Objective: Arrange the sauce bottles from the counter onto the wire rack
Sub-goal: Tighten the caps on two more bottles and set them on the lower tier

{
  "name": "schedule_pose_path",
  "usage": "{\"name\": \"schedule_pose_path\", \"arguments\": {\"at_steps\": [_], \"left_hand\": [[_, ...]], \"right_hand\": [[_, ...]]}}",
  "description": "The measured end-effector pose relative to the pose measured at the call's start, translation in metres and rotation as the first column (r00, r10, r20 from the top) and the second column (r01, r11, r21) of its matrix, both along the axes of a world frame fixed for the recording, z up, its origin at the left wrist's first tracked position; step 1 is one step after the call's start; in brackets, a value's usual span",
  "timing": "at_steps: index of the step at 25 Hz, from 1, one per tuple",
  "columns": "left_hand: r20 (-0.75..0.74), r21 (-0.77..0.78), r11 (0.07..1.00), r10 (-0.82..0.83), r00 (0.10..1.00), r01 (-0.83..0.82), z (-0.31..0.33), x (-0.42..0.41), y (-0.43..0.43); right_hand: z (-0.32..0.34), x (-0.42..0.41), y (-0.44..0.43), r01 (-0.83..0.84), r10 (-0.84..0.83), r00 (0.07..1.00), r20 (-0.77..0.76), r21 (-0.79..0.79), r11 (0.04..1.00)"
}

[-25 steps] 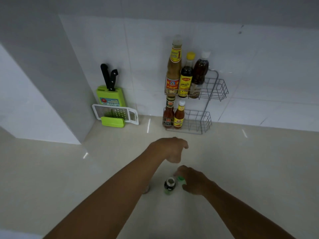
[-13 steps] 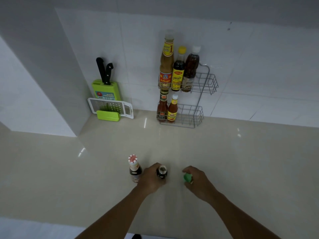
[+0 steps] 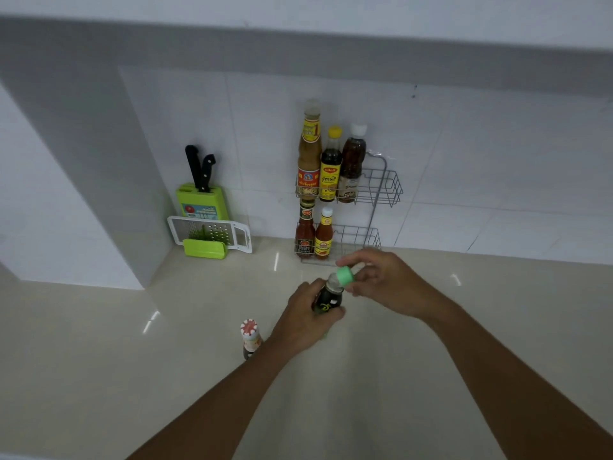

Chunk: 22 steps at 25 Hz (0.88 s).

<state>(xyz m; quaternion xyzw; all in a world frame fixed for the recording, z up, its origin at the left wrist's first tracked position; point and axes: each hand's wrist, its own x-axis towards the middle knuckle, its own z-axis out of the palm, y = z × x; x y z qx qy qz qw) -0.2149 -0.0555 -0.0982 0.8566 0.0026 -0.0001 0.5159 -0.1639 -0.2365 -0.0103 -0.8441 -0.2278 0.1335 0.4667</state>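
Right fingers pinch a green cap at the mouth of a dark bottle, which the left hand grips above the bench. A red-capped bottle stands beside the left wrist; beyond the fingers, the rack holds five bottles.

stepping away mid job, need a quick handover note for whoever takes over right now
Left hand: gripping the dark sauce bottle, lifted and tilted over the counter.
Right hand: pinching the green cap at the bottle's mouth; whether it is seated cannot be told.
Wire rack: three bottles on the upper shelf, two on the lower, with free room to the right on both.
Done: five bottles racked.
Left: finish the cap, rack this bottle, then rack the red-capped bottle standing on the counter beside the left forearm.
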Motion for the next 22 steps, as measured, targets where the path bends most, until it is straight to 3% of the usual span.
{"name": "schedule_pose_path", "arguments": {"at_steps": [3,9,14,16,19,22], "left_hand": [[0.030,-0.067,0.997,-0.047,0.998,0.049,0.040,0.008,0.002],[0.011,-0.102,0.985,-0.138,0.990,0.139,0.086,0.012,0.018],[0.252,0.281,0.956,0.015,0.968,-0.088,0.082,0.009,0.016],[0.277,0.312,0.944,0.020,0.961,-0.110,0.078,0.006,0.013],[0.148,0.070,0.998,-0.004,0.989,-0.006,0.076,0.005,0.017],[-0.046,-0.110,0.993,-0.044,0.998,0.039,0.081,0.009,0.028]], "right_hand": [[0.043,0.008,0.005,-0.070,0.095,0.980,0.175,-0.144,0.987],[0.084,0.014,0.014,-0.127,0.225,0.935,0.275,-0.333,0.934],[0.097,-0.002,0.030,0.057,0.066,0.972,0.224,-0.503,0.862],[0.094,-0.004,0.033,0.085,0.006,0.988,0.156,-0.569,0.818],[0.102,0.005,0.026,0.019,-0.027,1.000,-0.007,-0.562,0.827],[0.105,0.015,0.017,-0.072,0.111,0.990,0.085,-0.372,0.926]]}}
